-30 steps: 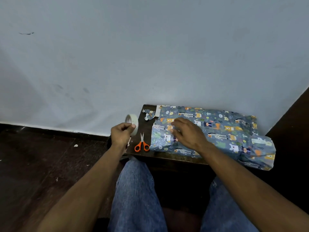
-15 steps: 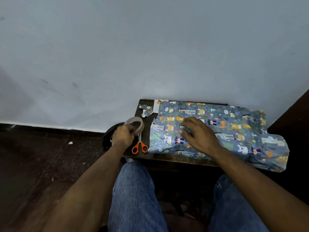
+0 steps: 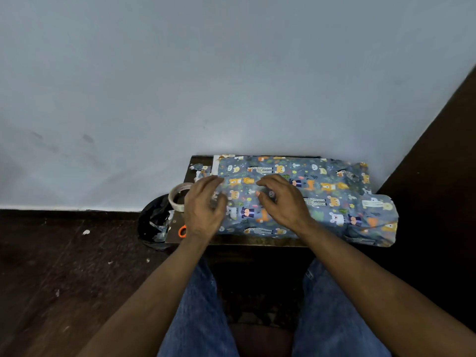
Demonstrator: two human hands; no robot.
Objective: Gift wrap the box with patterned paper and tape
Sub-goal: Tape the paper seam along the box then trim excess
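seam taping | my left hand (image 3: 203, 210) and right hand (image 3: 280, 199) lie flat, ungripping, on patterned paper (image 3: 322, 191) | I'd press outward evenly

The patterned paper (image 3: 309, 191), right of centre in the frame, is showing a slate-blue ground scattered with orange bears, white animals, spotted leopards and small green leaves. Its white underside is peeking out as a strip at the upper left corner. The bench (image 3: 190, 163) beneath is looking dark brown. At left of centre, the tape roll (image 3: 177, 197) is appearing off-white, and the scissors (image 3: 182, 231) are showing an orange handle. The bag (image 3: 154, 222) is glinting black. The wall (image 3: 180, 73) is reading pale grey-blue, the floor (image 3: 64, 266) dark brown, the trousers (image 3: 201, 318) blue denim.
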